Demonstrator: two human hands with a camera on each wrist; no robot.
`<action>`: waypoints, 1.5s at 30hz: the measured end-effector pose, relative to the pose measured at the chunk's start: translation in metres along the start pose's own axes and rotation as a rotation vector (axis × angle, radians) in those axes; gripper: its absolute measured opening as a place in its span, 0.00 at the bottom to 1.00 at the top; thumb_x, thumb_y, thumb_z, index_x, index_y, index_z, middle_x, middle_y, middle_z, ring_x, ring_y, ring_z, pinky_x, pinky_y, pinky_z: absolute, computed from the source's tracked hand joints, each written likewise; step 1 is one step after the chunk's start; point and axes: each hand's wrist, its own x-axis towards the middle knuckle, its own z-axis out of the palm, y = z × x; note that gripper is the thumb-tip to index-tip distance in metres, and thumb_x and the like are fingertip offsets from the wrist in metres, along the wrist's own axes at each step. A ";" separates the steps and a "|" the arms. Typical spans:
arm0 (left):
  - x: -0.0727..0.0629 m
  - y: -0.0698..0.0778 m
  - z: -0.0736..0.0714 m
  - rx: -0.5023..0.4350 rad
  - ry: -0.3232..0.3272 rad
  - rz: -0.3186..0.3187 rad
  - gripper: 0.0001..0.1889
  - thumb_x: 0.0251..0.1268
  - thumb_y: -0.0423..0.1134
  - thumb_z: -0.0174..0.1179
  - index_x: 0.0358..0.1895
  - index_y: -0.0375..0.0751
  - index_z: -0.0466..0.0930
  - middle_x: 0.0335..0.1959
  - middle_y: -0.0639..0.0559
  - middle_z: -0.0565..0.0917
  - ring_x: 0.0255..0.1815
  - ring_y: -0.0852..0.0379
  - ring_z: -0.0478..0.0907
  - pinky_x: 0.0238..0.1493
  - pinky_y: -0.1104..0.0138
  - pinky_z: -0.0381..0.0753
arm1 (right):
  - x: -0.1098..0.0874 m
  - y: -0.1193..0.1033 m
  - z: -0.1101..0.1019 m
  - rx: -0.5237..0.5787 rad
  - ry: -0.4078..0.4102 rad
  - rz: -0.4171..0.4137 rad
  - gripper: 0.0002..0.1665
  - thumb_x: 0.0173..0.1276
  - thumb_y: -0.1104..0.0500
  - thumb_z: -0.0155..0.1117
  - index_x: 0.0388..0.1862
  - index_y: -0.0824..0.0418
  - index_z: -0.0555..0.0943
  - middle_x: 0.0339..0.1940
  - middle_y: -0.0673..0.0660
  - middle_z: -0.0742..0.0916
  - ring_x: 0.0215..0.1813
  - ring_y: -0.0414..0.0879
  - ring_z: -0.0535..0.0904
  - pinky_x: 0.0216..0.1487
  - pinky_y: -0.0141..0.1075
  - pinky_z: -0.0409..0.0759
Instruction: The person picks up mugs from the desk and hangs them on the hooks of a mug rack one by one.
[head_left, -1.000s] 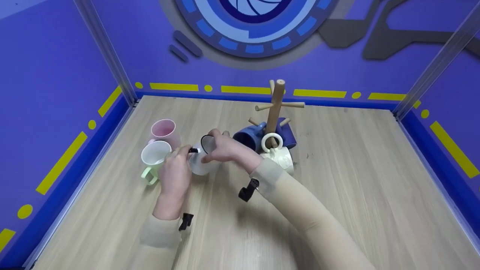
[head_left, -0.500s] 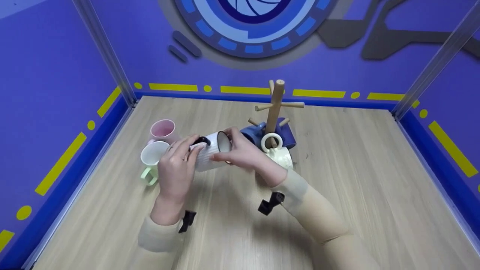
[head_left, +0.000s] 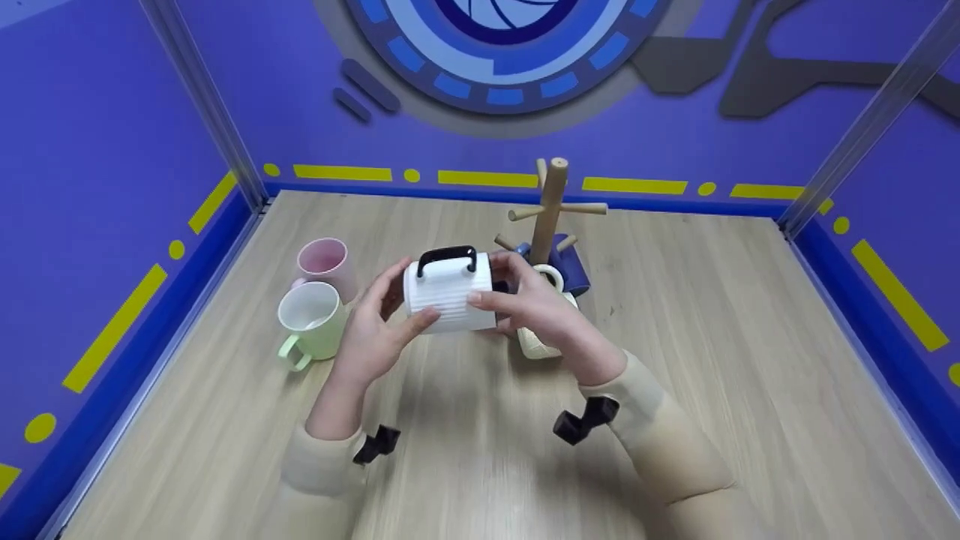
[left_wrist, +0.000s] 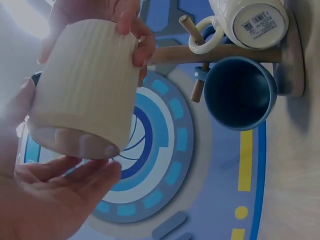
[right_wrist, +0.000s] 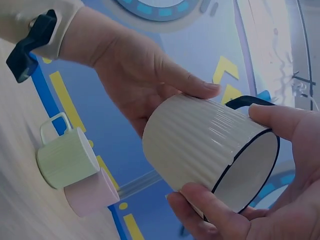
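A white ribbed mug (head_left: pixel 450 300) with a black handle (head_left: pixel 448 257) lies sideways in the air between both hands, handle upward in the head view. My left hand (head_left: pixel 373 330) holds its base end, thumb along the ribbed side. My right hand (head_left: pixel 544 306) grips the rim end, thumb on the side and fingers round the far part. In the right wrist view the mug's dark-edged opening (right_wrist: pixel 250 172) faces the right palm. Behind the right hand, a wooden mug tree (head_left: pixel 551 210) carries a cream mug (left_wrist: pixel 255 25) and a blue mug (left_wrist: pixel 240 93), both partly hidden in the head view.
To the left stand a pale green mug (head_left: pixel 311 322) and a pink mug (head_left: pixel 328 266), close together and upright. A dark blue-purple mug (head_left: pixel 571 268) is at the tree's right side. Bare upper pegs (head_left: pixel 585 208) stick out. Blue panels (head_left: pixel 112 187) wall the wooden table (head_left: pixel 712 337).
The white mug has been raised and turned, so its handle now faces up and its opening points right. My right hand has shifted right along with the rim; the left hand now holds the base end.
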 end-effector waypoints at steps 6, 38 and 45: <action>0.005 -0.006 0.006 -0.123 -0.056 0.009 0.44 0.57 0.35 0.77 0.77 0.37 0.64 0.72 0.41 0.74 0.69 0.44 0.76 0.70 0.58 0.78 | -0.008 -0.001 -0.010 0.036 -0.017 0.051 0.43 0.69 0.51 0.66 0.76 0.64 0.60 0.67 0.65 0.73 0.59 0.54 0.78 0.49 0.47 0.90; 0.092 -0.007 0.049 -0.136 -0.176 -0.313 0.29 0.69 0.52 0.67 0.69 0.41 0.79 0.61 0.43 0.84 0.53 0.55 0.82 0.55 0.64 0.85 | 0.009 0.010 -0.074 -0.410 0.203 -0.034 0.38 0.72 0.42 0.66 0.70 0.64 0.73 0.59 0.65 0.85 0.55 0.54 0.80 0.47 0.36 0.78; 0.098 -0.011 0.053 -0.150 -0.191 -0.343 0.28 0.72 0.51 0.64 0.69 0.40 0.78 0.61 0.40 0.85 0.52 0.56 0.83 0.54 0.65 0.85 | 0.010 0.012 -0.075 -0.406 0.232 -0.056 0.36 0.72 0.43 0.66 0.67 0.67 0.75 0.56 0.65 0.86 0.51 0.52 0.80 0.47 0.34 0.79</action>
